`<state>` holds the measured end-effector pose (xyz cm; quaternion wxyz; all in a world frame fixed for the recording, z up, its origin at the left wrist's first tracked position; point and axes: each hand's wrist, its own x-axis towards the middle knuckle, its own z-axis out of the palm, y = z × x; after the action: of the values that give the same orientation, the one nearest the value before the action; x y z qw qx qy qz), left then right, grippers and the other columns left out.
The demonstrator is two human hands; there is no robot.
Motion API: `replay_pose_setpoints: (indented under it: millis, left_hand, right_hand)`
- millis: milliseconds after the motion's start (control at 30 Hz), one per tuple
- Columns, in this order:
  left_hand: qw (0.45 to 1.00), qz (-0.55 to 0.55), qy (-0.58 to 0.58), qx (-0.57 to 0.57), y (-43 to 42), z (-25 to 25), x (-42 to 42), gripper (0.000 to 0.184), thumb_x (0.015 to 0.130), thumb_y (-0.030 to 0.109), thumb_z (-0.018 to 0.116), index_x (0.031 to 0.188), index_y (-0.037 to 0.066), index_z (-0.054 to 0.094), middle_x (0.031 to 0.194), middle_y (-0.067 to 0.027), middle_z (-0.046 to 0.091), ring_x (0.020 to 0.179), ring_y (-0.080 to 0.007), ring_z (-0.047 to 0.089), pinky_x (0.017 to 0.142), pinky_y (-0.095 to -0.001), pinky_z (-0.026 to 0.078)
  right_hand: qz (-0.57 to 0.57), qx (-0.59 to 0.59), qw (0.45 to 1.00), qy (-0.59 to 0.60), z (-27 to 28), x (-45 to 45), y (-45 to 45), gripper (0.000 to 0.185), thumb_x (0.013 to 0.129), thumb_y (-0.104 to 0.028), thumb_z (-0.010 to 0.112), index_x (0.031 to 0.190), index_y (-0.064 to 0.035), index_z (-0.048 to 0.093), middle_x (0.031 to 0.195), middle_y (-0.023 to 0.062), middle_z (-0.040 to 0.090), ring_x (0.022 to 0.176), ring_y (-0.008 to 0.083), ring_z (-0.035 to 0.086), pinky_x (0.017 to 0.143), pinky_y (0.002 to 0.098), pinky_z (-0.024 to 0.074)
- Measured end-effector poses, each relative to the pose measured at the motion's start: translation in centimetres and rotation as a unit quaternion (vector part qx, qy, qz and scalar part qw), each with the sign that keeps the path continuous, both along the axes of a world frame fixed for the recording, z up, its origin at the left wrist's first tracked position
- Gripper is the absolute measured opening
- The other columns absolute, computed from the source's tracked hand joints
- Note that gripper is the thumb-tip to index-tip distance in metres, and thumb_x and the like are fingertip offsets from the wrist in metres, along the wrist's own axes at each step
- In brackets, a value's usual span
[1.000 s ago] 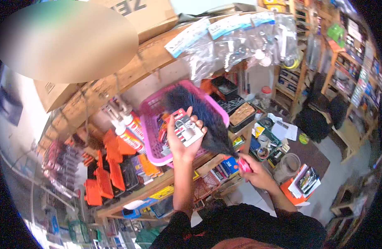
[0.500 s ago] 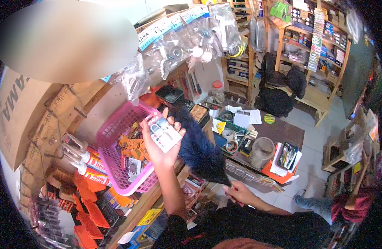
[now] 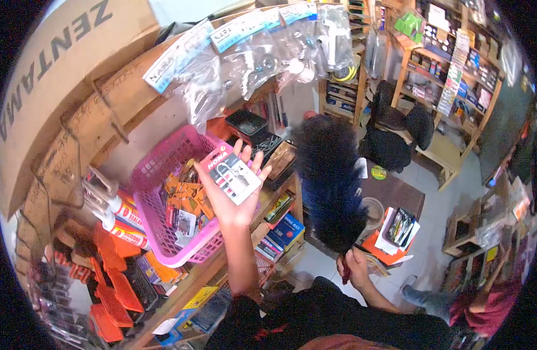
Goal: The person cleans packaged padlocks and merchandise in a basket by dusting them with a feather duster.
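A carded padlock pack [image 3: 234, 178] with a red header lies on the palm of my left hand [image 3: 233, 204], its fingers partly spread behind the card. That hand is over the right side of a pink plastic basket [image 3: 157, 236], which holds orange packets and other small packs. Closed round the dark red handle [image 3: 345, 273] of a fluffy black-blue duster [image 3: 332, 181] is my right hand [image 3: 356, 267]. The duster stands upright above the hand, in front of the desk and apart from the basket.
Silicone tubes [image 3: 125, 219] and orange trays [image 3: 114, 297] stand left of the basket. Plastic-bagged goods [image 3: 251, 58] hang from the wooden beam [image 3: 119, 87] above. A desk [image 3: 391, 192] and a stool [image 3: 440, 151] are at the right. Another person [image 3: 484, 303] is at the lower right.
The duster has swung from beside the basket to an upright position further right, with my right hand on its handle. The padlock pack stays in my left hand. The view has turned rightward.
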<state>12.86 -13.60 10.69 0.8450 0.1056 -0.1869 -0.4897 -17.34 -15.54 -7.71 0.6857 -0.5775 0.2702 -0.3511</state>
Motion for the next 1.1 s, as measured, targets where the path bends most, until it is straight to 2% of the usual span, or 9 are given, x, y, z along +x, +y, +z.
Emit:
replay_pose_setpoints:
  millis: [100,133,167,433,567,733,867,1000,1100]
  left_hand:
    - [0.992,0.117,-0.017,0.037,-1.0,0.4,0.1,0.081,0.089,0.072,0.035,0.132,0.004,0.046,0.128,-0.0179,0.057,0.119,-0.0364,0.052,0.097,-0.0489,0.044]
    - [0.999,0.032,-0.027,0.020,-0.5,0.3,-0.2,0.075,0.092,0.068,0.034,0.133,0.005,0.045,0.133,-0.0188,0.054,0.117,-0.0357,0.054,0.097,-0.0455,0.047]
    - [0.999,-0.017,-0.028,0.011,-0.5,0.1,0.0,0.089,0.088,0.073,0.034,0.131,-0.004,0.049,0.123,-0.0190,0.060,0.109,-0.0328,0.059,0.100,-0.0429,0.045]
    - [0.994,0.084,-0.034,0.062,0.5,1.8,-1.4,0.063,0.094,0.061,0.038,0.118,0.005,0.058,0.121,-0.0182,0.061,0.107,-0.0330,0.060,0.098,-0.0437,0.045]
    - [0.997,0.030,-0.042,0.055,0.3,1.1,-1.3,0.067,0.093,0.063,0.037,0.118,0.005,0.057,0.118,-0.0218,0.062,0.107,-0.0342,0.060,0.097,-0.0455,0.046]
    - [0.996,-0.045,-0.062,0.037,0.5,0.4,-0.8,0.076,0.095,0.064,0.025,0.132,0.001,0.047,0.124,-0.0237,0.058,0.114,-0.0356,0.058,0.100,-0.0486,0.045]
    - [0.988,0.078,-0.085,0.099,0.0,-0.1,-0.8,0.079,0.094,0.065,0.025,0.133,0.000,0.045,0.130,-0.0207,0.055,0.117,-0.0357,0.055,0.103,-0.0477,0.041]
    - [0.998,0.002,0.018,-0.059,0.2,-1.2,-0.7,0.078,0.093,0.066,0.031,0.134,0.000,0.045,0.132,-0.0217,0.053,0.121,-0.0356,0.051,0.107,-0.0487,0.037]
    - [0.993,0.077,-0.088,0.023,0.1,-0.9,-0.9,0.078,0.093,0.066,0.031,0.136,0.001,0.043,0.135,-0.0222,0.050,0.123,-0.0370,0.050,0.107,-0.0499,0.036]
  right_hand:
    - [0.030,-0.108,0.989,0.094,-0.1,-0.2,0.3,0.039,0.100,-0.031,0.047,0.072,-0.0044,0.049,0.058,0.0019,0.051,0.051,0.0110,0.046,0.049,0.0298,0.0365]
    - [0.047,-0.137,0.983,0.113,0.4,-0.3,0.5,0.037,0.100,-0.029,0.048,0.072,-0.0042,0.050,0.059,0.0021,0.052,0.053,0.0112,0.046,0.050,0.0302,0.0369]
    - [0.063,-0.168,0.975,0.130,2.7,0.5,0.9,0.036,0.099,-0.027,0.049,0.072,-0.0041,0.051,0.061,0.0023,0.052,0.054,0.0114,0.046,0.051,0.0306,0.0373]
    - [0.108,-0.097,0.980,0.137,3.6,3.0,0.7,0.033,0.101,-0.028,0.044,0.079,-0.0056,0.052,0.064,-0.0003,0.051,0.058,0.0077,0.045,0.053,0.0258,0.0371]
    - [0.060,-0.168,0.962,0.209,-2.1,2.4,-0.2,0.035,0.099,-0.028,0.049,0.075,-0.0039,0.055,0.063,0.0035,0.055,0.059,0.0119,0.050,0.056,0.0289,0.0408]
    - [0.076,-0.097,0.980,0.153,-3.3,2.5,-1.1,0.033,0.096,-0.026,0.054,0.072,-0.0030,0.055,0.062,0.0011,0.050,0.060,0.0085,0.047,0.055,0.0269,0.0392]
    - [0.099,-0.073,0.986,0.113,-1.0,4.2,-2.2,0.042,0.098,-0.031,0.051,0.068,-0.0017,0.056,0.060,0.0020,0.055,0.055,0.0098,0.051,0.052,0.0264,0.0401]
    - [0.118,-0.111,0.985,0.058,0.5,5.7,-3.0,0.033,0.096,-0.025,0.054,0.072,-0.0014,0.057,0.061,0.0063,0.058,0.055,0.0140,0.054,0.053,0.0292,0.0414]
    - [0.140,-0.086,0.985,0.044,-0.3,6.1,-2.5,0.035,0.094,-0.021,0.056,0.065,-0.0016,0.052,0.061,0.0072,0.059,0.054,0.0148,0.056,0.052,0.0311,0.0423]
